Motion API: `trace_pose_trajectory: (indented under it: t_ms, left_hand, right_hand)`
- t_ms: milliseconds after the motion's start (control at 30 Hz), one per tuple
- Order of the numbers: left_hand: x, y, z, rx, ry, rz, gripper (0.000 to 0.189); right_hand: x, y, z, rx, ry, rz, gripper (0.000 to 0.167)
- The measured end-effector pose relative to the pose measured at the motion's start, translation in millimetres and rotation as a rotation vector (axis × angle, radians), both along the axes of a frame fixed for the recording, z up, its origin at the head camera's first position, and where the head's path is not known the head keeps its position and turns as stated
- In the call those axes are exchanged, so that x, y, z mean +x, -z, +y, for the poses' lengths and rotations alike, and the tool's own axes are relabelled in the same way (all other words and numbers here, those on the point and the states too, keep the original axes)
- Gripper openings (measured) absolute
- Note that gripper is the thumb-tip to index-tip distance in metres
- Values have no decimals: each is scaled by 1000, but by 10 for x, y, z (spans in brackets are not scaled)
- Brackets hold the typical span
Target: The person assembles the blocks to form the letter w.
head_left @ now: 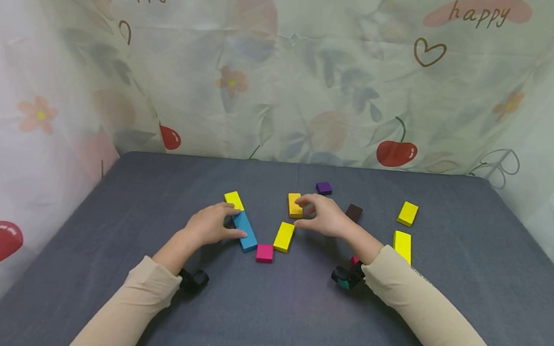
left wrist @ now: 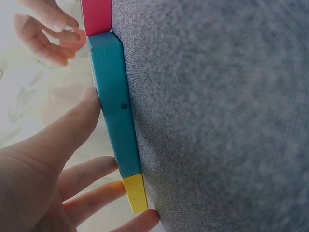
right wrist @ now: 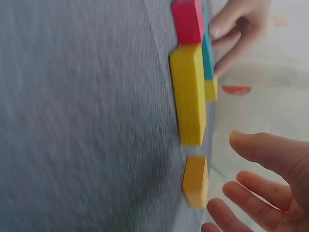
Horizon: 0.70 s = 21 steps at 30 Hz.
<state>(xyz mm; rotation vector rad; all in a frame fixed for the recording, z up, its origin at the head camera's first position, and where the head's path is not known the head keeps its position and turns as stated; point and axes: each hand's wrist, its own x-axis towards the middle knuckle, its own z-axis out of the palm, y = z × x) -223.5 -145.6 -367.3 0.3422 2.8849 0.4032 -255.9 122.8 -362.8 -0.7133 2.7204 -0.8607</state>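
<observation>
We touch the blue block (head_left: pixel 246 231) with our spread left hand (head_left: pixel 208 224); our right hand (head_left: pixel 327 217), thumb and fingers apart, is just beside the orange block (head_left: pixel 294 207).

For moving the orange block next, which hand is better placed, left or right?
Probably the right hand: it holds nothing and is close to the orange block. The left hand is farther away, at the blue block.

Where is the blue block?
In the head view, the blue block lies just left of centre by the left hand, its far end meeting a yellow block and its near end beside a pink block.
</observation>
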Motion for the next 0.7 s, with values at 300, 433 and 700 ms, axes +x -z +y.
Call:
trace_pose_trajectory:
  t_ms: [300, 433, 700]
  left_hand:
    - [8, -2, 0, 3, -10, -8, 66]
    - [10, 5, -1, -2, -10, -6, 66]
    - [16, 7, 8, 1, -18, -6, 66]
  right_hand:
    - [-256, 42, 24, 26, 18, -15, 57]
    - [-332, 79, 15, 41, -6, -25, 60]
    - [-430, 102, 38, 38, -90, -77, 64]
